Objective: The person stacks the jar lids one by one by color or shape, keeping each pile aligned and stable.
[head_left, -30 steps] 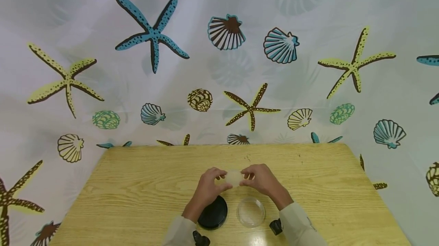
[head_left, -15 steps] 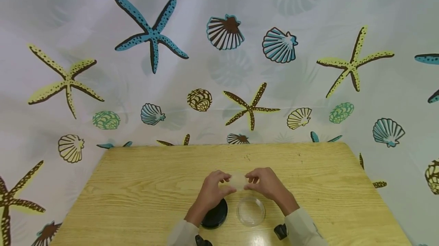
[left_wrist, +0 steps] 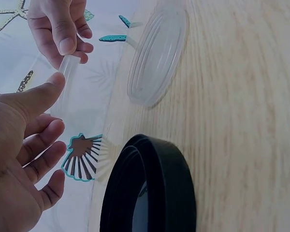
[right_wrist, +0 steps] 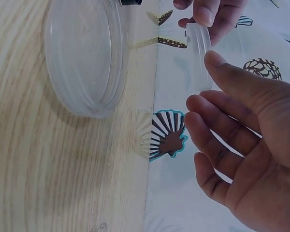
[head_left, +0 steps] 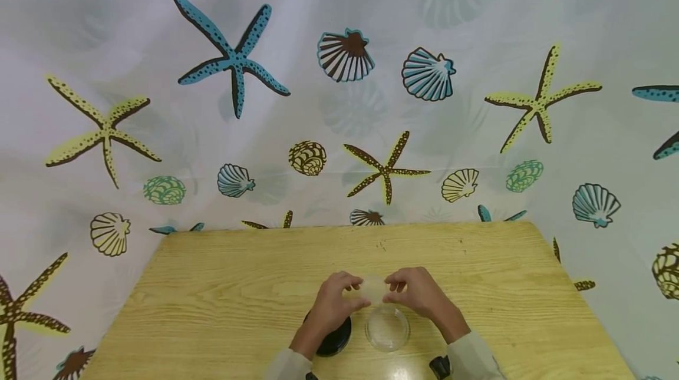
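Observation:
A small round translucent plastic lid is raised above the table between both hands. My left hand pinches its left edge with thumb and fingers. Opposite it, my right hand pinches the right edge. Seen edge-on in the left wrist view, the lid looks thin, with a low rim. Just below the hands lies a clear, shallow round lid on the table. To its left sits a black round lid with a raised rim, partly hidden by my left forearm.
The wooden table reaches back to a pale curtain printed with starfish and shells. A black wrist-camera mount shows at the right sleeve.
Both hands have shifted a little to the right and nearer, carrying the small translucent lid with them. The clear lid and the black lid have stayed in place.

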`<action>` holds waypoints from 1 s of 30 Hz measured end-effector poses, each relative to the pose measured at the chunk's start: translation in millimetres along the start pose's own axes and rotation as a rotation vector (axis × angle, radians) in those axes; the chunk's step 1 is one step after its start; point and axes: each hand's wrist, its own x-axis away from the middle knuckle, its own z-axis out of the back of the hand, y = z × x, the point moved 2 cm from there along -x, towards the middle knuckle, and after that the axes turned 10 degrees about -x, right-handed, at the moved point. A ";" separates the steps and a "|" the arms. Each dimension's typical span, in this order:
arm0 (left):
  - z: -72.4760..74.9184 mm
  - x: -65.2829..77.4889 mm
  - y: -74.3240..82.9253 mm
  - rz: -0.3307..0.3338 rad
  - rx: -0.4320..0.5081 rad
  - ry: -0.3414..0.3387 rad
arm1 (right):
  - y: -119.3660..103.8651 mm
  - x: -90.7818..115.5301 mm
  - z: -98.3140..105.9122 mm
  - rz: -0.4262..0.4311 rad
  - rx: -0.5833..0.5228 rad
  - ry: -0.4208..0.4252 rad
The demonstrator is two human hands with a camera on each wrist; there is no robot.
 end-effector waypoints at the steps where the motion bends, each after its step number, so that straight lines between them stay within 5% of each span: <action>1: -0.3 0.6 0.4 0.001 0.000 -0.004 | 0.8 0.7 -0.2 -0.001 -0.006 0.000; 30: -13.6 10.4 9.8 -0.025 -0.050 -0.096 | 9.2 23.4 -2.6 -0.070 -0.030 -0.031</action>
